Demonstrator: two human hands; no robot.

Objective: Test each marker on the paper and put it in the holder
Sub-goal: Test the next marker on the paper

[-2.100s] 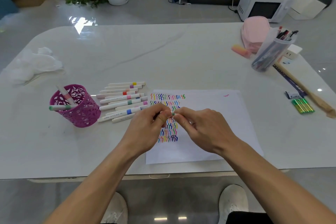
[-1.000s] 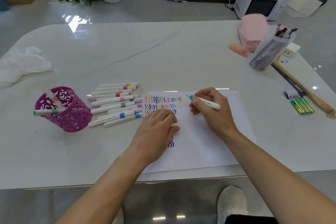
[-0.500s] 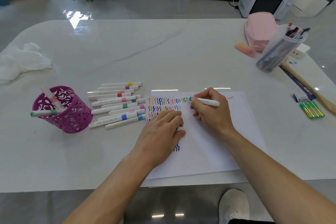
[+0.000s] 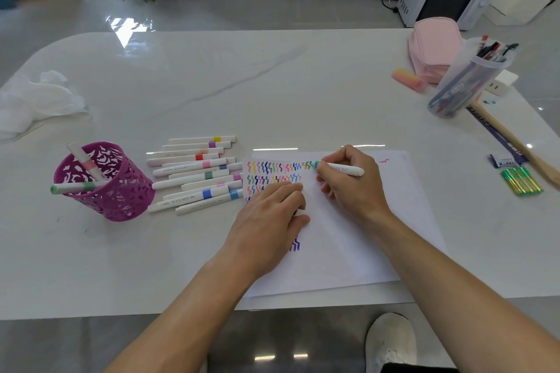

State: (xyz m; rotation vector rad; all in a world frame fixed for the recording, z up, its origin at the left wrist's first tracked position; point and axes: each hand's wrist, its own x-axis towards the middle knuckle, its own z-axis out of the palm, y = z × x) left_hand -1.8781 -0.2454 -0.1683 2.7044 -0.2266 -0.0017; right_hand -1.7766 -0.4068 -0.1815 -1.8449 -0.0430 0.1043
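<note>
At the paper [image 4: 363, 236], right grip [image 4: 351, 188] pinches a marker [image 4: 342, 168], tip marking; left grip [image 4: 269, 218], curled, apparently holds its cap [image 4: 299, 212]. Two sit in the holder [image 4: 121, 194]; about a dozen loose markers [image 4: 194, 174] remain untested.

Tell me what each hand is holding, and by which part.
The right hand holds the marker near its tip; the left hand rests on the paper, any hold cannot be told.

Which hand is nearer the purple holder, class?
Left. The left hand rests on the paper, right of the purple holder; the right hand grips a marker farther to the right.
</note>
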